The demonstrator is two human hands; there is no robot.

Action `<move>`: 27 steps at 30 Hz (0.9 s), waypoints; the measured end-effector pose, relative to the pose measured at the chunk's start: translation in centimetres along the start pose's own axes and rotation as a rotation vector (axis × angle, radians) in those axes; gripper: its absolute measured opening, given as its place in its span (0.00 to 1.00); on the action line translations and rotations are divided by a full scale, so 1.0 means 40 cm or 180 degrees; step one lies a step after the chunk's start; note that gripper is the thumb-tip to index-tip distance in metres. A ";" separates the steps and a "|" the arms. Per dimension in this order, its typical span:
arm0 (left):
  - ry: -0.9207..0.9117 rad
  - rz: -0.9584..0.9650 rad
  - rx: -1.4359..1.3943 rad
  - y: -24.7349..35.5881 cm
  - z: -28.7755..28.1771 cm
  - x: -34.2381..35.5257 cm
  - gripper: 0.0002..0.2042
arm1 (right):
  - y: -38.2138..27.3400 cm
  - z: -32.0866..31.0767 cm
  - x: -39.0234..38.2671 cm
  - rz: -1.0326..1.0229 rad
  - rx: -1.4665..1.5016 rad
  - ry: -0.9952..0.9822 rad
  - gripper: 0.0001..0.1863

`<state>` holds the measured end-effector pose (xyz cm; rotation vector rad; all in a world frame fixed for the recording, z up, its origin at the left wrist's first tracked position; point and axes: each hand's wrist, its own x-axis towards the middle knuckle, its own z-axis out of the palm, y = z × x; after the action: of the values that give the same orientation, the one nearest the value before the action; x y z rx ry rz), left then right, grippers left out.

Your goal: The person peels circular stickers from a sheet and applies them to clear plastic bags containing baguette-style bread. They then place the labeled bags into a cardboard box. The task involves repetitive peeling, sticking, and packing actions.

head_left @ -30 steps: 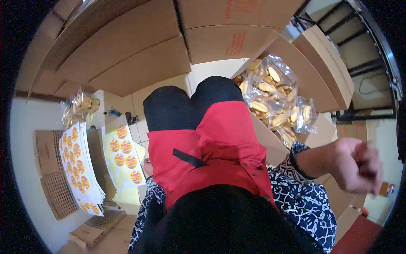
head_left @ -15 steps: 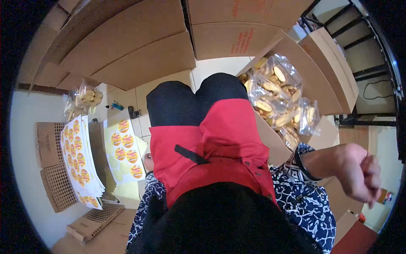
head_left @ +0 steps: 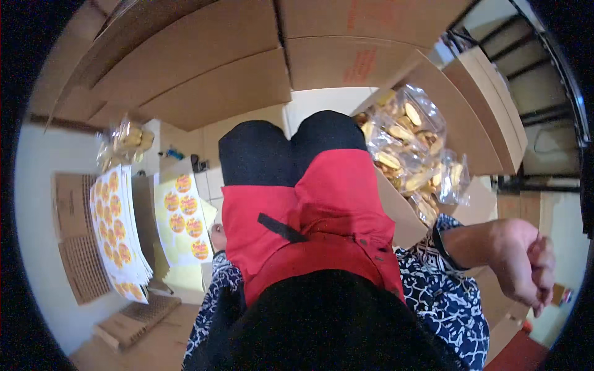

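Note:
My right hand (head_left: 527,263) is raised at the right, its wrist bent and fingers curled inward. The palm is turned away, so anything inside it is hidden. Left of it, an open cardboard box (head_left: 461,105) holds clear plastic bags of elongated, golden-brown baked pieces (head_left: 402,133). Only a small part of my left hand (head_left: 218,237) shows beside my lap, past the patterned cuff; its fingers are hidden. Closest to that hand lies a sheet of round orange-and-yellow stickers (head_left: 184,213). Farther left stands a thick stack of similar sticker sheets (head_left: 112,229).
Large cardboard panels (head_left: 192,74) rise ahead of my knees. Bagged pale pieces (head_left: 130,143) sit at the far left, near a small blue-green object (head_left: 174,153) and a black item (head_left: 198,164). Perforated cardboard (head_left: 86,266) leans on the left wall. A black metal rack (head_left: 532,80) stands at right.
The view has shifted slightly. My right hand stays raised and curled, a little lower. My left hand, the bags and the sticker sheets look unchanged.

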<state>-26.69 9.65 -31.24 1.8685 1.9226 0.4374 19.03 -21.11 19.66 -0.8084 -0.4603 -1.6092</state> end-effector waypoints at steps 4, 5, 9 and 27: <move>0.0026 -0.0192 0.0284 -0.081 0.024 0.012 0.11 | 0.007 0.001 -0.012 0.0113 0.0222 -0.0391 0.18; 0.0026 -0.0209 0.0252 -0.046 0.022 0.004 0.11 | 0.007 0.008 -0.030 0.0258 -0.0307 -0.0963 0.18; 0.0072 -0.0158 -0.0009 0.112 -0.054 -0.040 0.16 | -0.027 -0.001 -0.064 0.1834 -0.0109 -0.2236 0.12; 0.0082 0.0058 0.0083 0.044 -0.023 0.009 0.21 | -0.023 -0.058 0.010 0.0981 0.1271 -0.0387 0.19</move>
<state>-25.61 10.17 -29.60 1.9072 1.9383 0.4463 17.53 -22.83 18.51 -0.6372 -0.6832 -1.1384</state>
